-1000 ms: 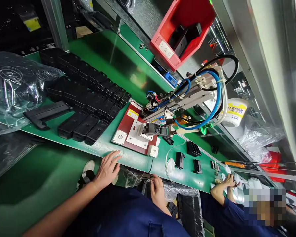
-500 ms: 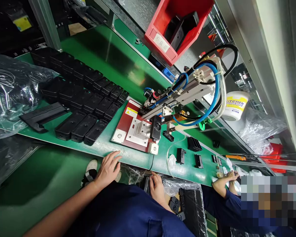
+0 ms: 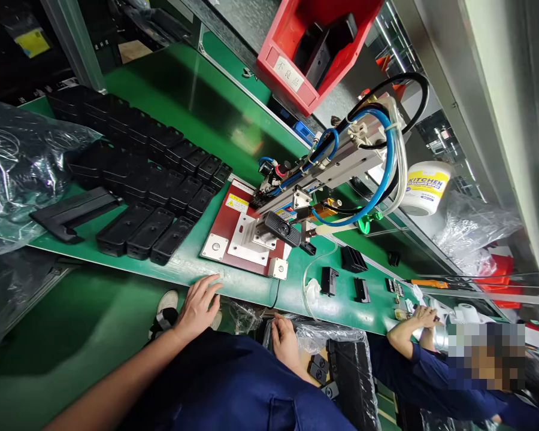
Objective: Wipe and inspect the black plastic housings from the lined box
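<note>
My left hand (image 3: 197, 306) rests with fingers spread on the front edge of the green bench (image 3: 233, 284), holding nothing. My right hand (image 3: 284, 338) lies palm down at the bench edge, beside a clear plastic bag (image 3: 327, 341), also holding nothing that I can see. Just beyond both hands stands a fixture with a red base plate (image 3: 224, 224) and a white metal nest (image 3: 251, 239). A small black part (image 3: 282, 228) sits under the pneumatic arm (image 3: 332, 167) over the nest.
Rows of black plastic housings (image 3: 148, 173) cover the bench at left, next to a long black piece (image 3: 72, 211) and crumpled plastic (image 3: 13, 167). A red bin (image 3: 314, 42) hangs above. Small black parts (image 3: 341, 278) lie at right, where a co-worker's hands (image 3: 420, 317) work.
The black part under the pneumatic arm has turned from upright to lying tilted over the nest. Both my hands have stayed at the bench edge. The view has shifted slightly.
</note>
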{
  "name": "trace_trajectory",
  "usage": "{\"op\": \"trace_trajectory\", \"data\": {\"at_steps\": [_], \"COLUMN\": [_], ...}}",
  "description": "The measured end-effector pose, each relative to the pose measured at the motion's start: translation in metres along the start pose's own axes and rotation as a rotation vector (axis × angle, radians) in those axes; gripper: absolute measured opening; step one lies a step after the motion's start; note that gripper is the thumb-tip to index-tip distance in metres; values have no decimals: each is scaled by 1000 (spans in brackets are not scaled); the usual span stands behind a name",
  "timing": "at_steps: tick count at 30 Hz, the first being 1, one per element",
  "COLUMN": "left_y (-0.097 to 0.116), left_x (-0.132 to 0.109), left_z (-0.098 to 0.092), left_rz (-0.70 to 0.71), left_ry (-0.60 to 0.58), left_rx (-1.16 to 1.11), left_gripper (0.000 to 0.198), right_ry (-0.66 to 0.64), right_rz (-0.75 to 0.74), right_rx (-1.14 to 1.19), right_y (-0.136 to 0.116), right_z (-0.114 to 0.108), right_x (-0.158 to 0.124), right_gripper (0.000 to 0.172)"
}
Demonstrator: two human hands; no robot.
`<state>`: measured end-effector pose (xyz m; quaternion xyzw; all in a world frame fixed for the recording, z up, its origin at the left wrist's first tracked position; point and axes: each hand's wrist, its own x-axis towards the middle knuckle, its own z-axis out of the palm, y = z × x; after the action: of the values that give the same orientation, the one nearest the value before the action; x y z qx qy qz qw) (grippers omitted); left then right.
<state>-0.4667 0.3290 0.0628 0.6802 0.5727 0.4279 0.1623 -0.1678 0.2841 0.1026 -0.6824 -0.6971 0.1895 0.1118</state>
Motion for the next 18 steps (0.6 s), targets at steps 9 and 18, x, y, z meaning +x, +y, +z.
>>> {"op": "trace_trajectory", "data": {"at_steps": [9, 18], "left_y": [0, -2], "left_x": [-2, -2], "left_z": [-2, -2], "left_rz": [-27, -18], "left_ry": [8, -3], "left_rx": [-12, -12], "left_gripper": [26, 26], "right_ry": [0, 13], "right_rz": [-24, 11], "right_rx": [-8, -5], "right_y": [3, 11], "right_z": [4, 10], "right_x": [0, -1], "right_gripper": [26, 28]}}
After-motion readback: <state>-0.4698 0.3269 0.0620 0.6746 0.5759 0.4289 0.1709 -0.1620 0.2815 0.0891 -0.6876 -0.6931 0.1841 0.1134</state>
